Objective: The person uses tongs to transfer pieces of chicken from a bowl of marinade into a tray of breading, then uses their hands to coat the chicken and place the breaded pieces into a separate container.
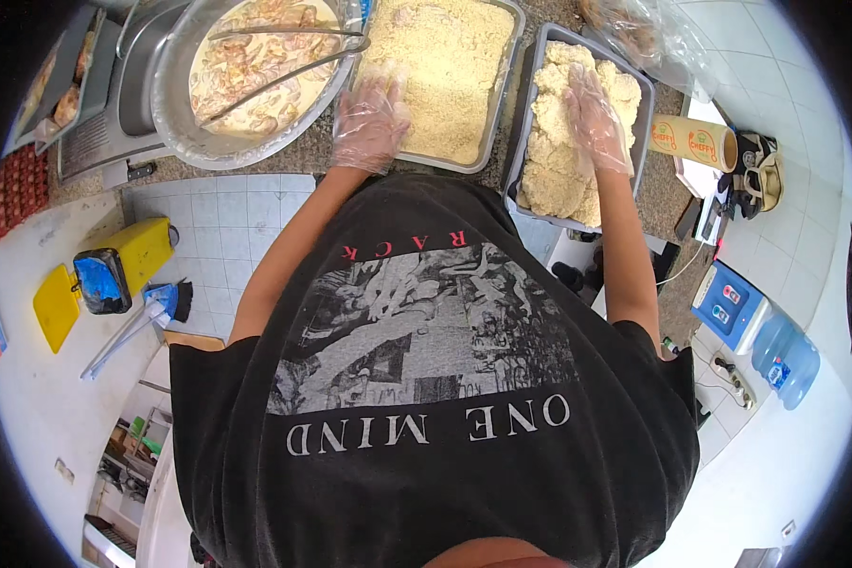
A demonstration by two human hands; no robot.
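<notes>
My left hand [370, 121], in a clear plastic glove, lies at the left side of a grey tray [472, 168] of pale breadcrumbs [447, 92]. Crumbs coat its fingertips, and nothing shows gripped in it. My right hand [596, 121], gloved the same way, rests flat with fingers extended on crumb-coated pieces [557, 160] heaped in a deeper grey tub [648, 128]. Left of the crumb tray stands a large round basin [167, 117] of raw meat pieces [263, 78] in creamy batter. Metal tongs [284, 78] lie across it.
A steel sink [138, 92] is left of the basin, beside a tray of food [67, 106]. A knife [142, 170] lies at the counter's front edge. To the right are a cardboard tube [692, 144], a plastic bag [653, 35] and a water dispenser [730, 305].
</notes>
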